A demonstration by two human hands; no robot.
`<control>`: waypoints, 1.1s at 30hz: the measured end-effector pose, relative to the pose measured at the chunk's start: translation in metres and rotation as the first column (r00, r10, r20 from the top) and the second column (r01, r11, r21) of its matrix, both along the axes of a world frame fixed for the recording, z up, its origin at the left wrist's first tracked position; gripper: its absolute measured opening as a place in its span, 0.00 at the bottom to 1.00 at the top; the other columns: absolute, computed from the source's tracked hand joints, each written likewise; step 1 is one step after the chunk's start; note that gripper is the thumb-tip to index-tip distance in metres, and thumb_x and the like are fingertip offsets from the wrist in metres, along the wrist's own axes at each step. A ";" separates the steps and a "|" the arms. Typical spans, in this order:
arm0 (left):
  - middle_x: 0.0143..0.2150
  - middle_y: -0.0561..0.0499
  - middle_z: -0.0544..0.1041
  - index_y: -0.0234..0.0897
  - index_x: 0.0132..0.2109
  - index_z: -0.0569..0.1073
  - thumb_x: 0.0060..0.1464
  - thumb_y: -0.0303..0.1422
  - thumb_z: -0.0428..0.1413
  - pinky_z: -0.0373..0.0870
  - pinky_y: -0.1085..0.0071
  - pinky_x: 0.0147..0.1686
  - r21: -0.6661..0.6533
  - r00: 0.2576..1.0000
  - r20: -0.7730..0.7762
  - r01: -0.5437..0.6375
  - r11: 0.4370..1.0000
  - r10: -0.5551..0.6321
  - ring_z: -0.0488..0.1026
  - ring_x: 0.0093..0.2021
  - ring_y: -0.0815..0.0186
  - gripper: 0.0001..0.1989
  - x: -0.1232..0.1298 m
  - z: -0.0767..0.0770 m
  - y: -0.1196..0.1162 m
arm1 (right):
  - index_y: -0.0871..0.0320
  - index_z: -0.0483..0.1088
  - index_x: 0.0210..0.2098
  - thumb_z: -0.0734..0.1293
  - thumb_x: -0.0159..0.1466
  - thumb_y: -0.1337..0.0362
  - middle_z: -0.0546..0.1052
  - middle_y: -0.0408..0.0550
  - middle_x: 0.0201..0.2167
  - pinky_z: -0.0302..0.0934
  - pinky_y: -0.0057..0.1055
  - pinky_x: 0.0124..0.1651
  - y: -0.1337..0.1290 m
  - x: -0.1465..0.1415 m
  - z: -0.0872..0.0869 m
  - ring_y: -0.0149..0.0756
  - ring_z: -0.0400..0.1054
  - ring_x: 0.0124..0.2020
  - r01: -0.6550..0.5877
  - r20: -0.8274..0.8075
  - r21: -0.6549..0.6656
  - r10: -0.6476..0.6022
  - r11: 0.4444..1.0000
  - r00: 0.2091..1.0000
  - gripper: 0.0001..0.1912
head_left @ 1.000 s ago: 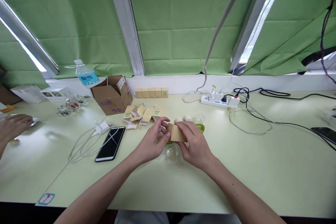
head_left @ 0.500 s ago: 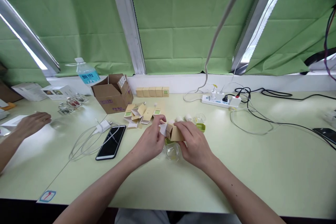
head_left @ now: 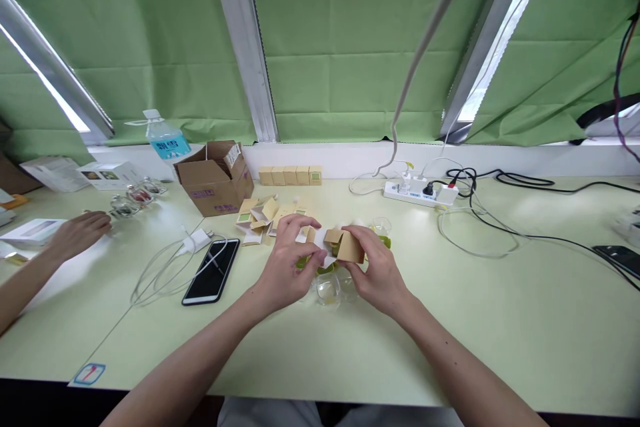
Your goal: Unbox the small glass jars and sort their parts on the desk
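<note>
A small kraft box (head_left: 351,248) with raised flaps is held in my right hand (head_left: 374,270), its open end facing left. My left hand (head_left: 290,265) pinches the white-lined flap of that box between thumb and fingers. Just below the hands, a clear plastic cup (head_left: 328,288) lies on the table, with green pieces partly hidden behind the fingers. Behind my left hand are several flattened or partly folded kraft boxes (head_left: 257,217). Farther back stands a row of closed kraft boxes (head_left: 291,175).
A brown carton (head_left: 215,180) and a bottle (head_left: 167,140) stand at the back left. A phone (head_left: 211,271) and white cable lie left of my hands. A power strip (head_left: 417,194) with cables sits at the right. Another person's hand (head_left: 83,235) is at the far left.
The kraft box has moved slightly right and turned, so its opening and flaps show more. My left hand has shifted its fingers on the flap. The other person's hand has moved right.
</note>
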State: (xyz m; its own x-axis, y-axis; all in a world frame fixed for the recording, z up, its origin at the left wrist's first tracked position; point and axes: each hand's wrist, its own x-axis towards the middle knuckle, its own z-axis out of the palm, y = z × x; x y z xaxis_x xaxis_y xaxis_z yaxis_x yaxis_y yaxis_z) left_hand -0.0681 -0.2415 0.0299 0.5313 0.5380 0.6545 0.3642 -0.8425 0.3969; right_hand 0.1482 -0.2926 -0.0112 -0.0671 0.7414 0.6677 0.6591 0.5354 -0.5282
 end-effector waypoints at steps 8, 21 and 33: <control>0.61 0.42 0.72 0.49 0.61 0.79 0.63 0.32 0.62 0.65 0.43 0.64 0.043 0.998 0.018 -0.062 0.997 0.062 0.62 0.63 0.48 0.20 0.004 -0.007 0.001 | 0.50 0.61 0.67 0.66 0.68 0.68 0.75 0.56 0.59 0.72 0.55 0.56 0.000 0.002 0.001 0.54 0.69 0.61 0.014 0.053 0.046 -0.017 0.999 0.998 0.29; 0.51 0.44 0.73 0.38 0.40 0.82 0.54 0.28 0.59 0.77 0.62 0.48 -0.523 0.962 0.266 0.089 0.848 0.064 0.74 0.54 0.55 0.08 0.023 -0.032 0.016 | 0.53 0.63 0.69 0.58 0.67 0.76 0.75 0.58 0.57 0.71 0.57 0.59 -0.002 -0.011 0.017 0.53 0.69 0.59 -0.002 0.346 0.257 -0.090 0.966 0.934 0.32; 0.41 0.50 0.78 0.39 0.39 0.69 0.55 0.49 0.67 0.81 0.63 0.43 -0.685 0.725 0.629 0.348 0.639 0.279 0.78 0.41 0.63 0.21 0.021 -0.024 0.016 | 0.52 0.59 0.69 0.66 0.67 0.71 0.72 0.58 0.59 0.71 0.57 0.58 0.004 0.006 0.009 0.55 0.66 0.60 0.102 0.185 0.115 -0.122 0.988 0.975 0.32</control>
State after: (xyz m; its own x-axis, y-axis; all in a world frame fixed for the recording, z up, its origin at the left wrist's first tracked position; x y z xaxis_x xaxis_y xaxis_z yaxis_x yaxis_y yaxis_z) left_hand -0.0472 -0.2252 0.0058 0.1842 0.9612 0.2053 -0.2652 -0.1525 0.9521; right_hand 0.1540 -0.2885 -0.0023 -0.1212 0.6784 0.7246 0.8013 0.4978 -0.3320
